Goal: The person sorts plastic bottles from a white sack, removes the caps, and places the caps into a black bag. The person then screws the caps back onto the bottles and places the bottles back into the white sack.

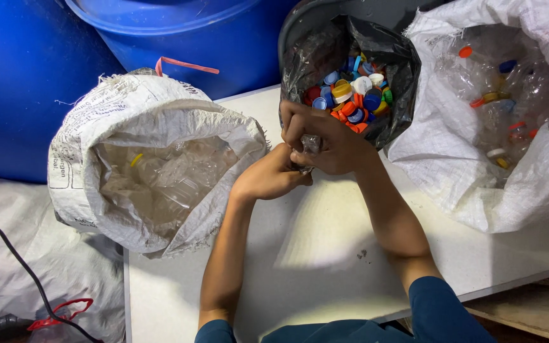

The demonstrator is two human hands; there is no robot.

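Two blue drums [160, 38] stand behind a white counter [325, 254] flanked by a left woven sack [128, 114] of clear bottles without caps and a right woven sack [471, 184] of capped ones, open within reach. Between them, a black-lined bin [389, 63] collects coloured caps [351, 95]. At its rim, the right hand [328, 143] and left hand [274, 174] each keep a closed grip on one crumpled clear bottle [309, 149], seemingly twisting it.

A white woven sack [128, 121] sits open on the pale surface [325, 254], crushed clear bottles inside. A second woven sack [452, 165] at the right holds bottles with coloured caps on. Between them, a black bag [395, 70] brims with loose caps [351, 95] — red, blue, yellow. Blue barrels [27, 76] stand behind; a black cable [20, 267] crosses white sheeting.
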